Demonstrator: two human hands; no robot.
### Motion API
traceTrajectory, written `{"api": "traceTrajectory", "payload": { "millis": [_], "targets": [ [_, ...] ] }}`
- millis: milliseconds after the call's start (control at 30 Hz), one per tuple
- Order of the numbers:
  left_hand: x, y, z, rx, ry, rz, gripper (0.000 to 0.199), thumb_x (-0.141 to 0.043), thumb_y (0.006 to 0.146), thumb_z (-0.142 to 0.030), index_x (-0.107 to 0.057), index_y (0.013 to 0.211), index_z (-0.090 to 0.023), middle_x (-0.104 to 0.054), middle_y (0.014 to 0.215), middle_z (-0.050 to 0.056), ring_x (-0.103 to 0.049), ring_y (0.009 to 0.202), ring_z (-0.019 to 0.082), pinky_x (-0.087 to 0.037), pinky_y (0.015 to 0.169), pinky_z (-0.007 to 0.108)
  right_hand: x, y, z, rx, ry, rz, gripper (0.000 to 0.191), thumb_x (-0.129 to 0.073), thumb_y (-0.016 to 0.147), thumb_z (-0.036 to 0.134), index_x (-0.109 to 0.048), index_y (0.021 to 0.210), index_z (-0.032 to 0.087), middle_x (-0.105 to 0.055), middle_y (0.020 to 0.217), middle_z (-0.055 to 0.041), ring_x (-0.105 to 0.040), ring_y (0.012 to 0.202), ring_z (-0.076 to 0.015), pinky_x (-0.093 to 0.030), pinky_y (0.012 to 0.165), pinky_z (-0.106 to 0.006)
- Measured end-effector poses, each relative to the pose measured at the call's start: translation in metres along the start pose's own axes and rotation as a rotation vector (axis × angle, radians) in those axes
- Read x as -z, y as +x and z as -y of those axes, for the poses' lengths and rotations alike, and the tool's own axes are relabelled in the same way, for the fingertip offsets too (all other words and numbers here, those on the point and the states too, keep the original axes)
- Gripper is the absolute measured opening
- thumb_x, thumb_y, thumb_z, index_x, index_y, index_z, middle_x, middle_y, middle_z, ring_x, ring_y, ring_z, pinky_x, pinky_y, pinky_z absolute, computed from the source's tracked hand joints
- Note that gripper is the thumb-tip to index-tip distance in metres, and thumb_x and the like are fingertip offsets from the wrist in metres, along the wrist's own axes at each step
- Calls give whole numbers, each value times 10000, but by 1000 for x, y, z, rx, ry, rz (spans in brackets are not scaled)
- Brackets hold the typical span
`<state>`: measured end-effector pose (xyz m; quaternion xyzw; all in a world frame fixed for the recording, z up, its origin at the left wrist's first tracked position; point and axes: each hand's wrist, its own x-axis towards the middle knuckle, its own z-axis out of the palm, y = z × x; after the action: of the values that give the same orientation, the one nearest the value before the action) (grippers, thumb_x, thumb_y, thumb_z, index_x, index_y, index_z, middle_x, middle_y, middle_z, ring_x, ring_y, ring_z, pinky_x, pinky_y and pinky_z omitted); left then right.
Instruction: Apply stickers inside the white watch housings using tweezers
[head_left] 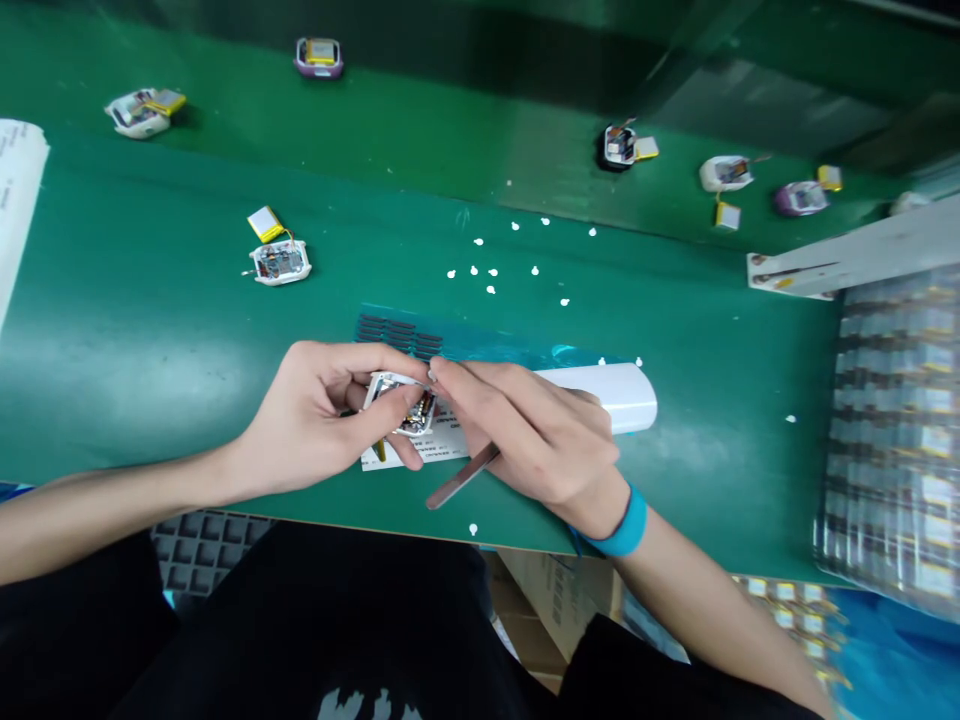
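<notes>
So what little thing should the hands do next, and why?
Perhaps the right hand could gently press the white case's corner, since its fingertips are right there, the left hand holds the case, and the tweezers point away.

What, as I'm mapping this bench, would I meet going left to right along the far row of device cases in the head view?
White case, purple case, black case, second white case, second purple case, then a pale thing too blurred to name.
</notes>
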<state>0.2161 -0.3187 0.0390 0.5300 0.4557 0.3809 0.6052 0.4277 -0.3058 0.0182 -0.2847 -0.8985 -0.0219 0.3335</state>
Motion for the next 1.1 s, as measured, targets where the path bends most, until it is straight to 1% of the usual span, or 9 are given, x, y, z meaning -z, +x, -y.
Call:
{"api": "traceTrajectory", "payload": {
  "millis": [167, 267, 333, 367, 433, 533, 633, 933, 1100],
  "targets": [
    [1, 1, 1, 108, -34, 68, 51, -667, 884, -174, -711, 859, -172, -742, 612, -31, -763, 512, 221, -564, 419, 190, 6, 1, -5, 170, -170, 92, 238, -524, 1034, 90, -693, 1188, 24, -818, 960, -114, -748, 714, -172, -557, 528, -295],
    [0, 0, 2, 120, -36, 89, 48, -656, 901, -182, -699, 906, -161, -750, 646, -25, -769, 528, 219, -565, 430, 189, 5, 0, -9, -29, -306, 82, 294, -541, 1002, 42, -684, 1257, 78, -824, 994, -103, -767, 749, -173, -561, 560, -272],
    [1, 0, 2, 102, -32, 86, 79, -648, 916, -176, -681, 987, -163, -748, 650, -32, -775, 542, 219, -558, 427, 187, 5, 0, -12, -160, -316, 66, 420, -548, 976, 4, -644, 1367, 125, -815, 1145, -107, -794, 894, -186, -607, 675, -252],
    [1, 0, 3, 91, -34, 83, 106, -639, 925, -170, -663, 1028, -166, -746, 647, -36, -778, 551, 220, -559, 430, 187, 6, 1, -14, -167, -282, 69, 460, -556, 973, 3, -625, 1405, 144, -798, 1224, -105, -795, 967, -192, -624, 742, -250],
    [3, 0, 4, 74, -51, 81, 137, -624, 938, -162, -612, 1073, -175, -751, 654, -38, -783, 563, 222, -577, 445, 194, 8, 1, -15, -80, -190, 116, 435, -583, 992, 43, -631, 1406, 168, -777, 1292, -86, -793, 1002, -190, -638, 770, -255],
    [5, 0, 6, 65, -79, 92, 143, -621, 934, -159, -556, 1057, -189, -769, 701, -23, -790, 581, 235, -626, 480, 229, 11, 2, -16, 54, -117, 221, 310, -572, 1030, 85, -691, 1308, 154, -778, 1290, -76, -795, 913, -180, -623, 660, -264],
    [4, -1, 9, 54, -70, 82, 152, -632, 921, -152, -534, 1029, -195, -753, 692, -29, -792, 587, 247, -636, 480, 242, 13, 3, -15, 95, -112, 235, 279, -528, 1041, 60, -717, 1242, 101, -799, 1229, -91, -788, 882, -180, -614, 655, -273],
    [-3, -4, 13, -60, 38, -28, 172, -652, 898, -135, -523, 985, -207, -707, 678, -51, -781, 566, 216, -615, 443, 210, 8, 1, -5, 131, -117, 233, 324, -443, 1060, 75, -698, 1259, 48, -783, 1253, -128, -800, 933, -165, -658, 747, -259],
    [-8, -9, 17, -261, 261, -127, 155, -636, 911, -120, -524, 967, -211, -699, 667, -59, -715, 496, 119, -574, 470, 150, 3, -1, 8, 42, -65, 232, 368, -462, 1041, 80, -635, 1358, 10, -713, 1353, -208, -810, 981, -233, -689, 752, -299]
  ]
}}
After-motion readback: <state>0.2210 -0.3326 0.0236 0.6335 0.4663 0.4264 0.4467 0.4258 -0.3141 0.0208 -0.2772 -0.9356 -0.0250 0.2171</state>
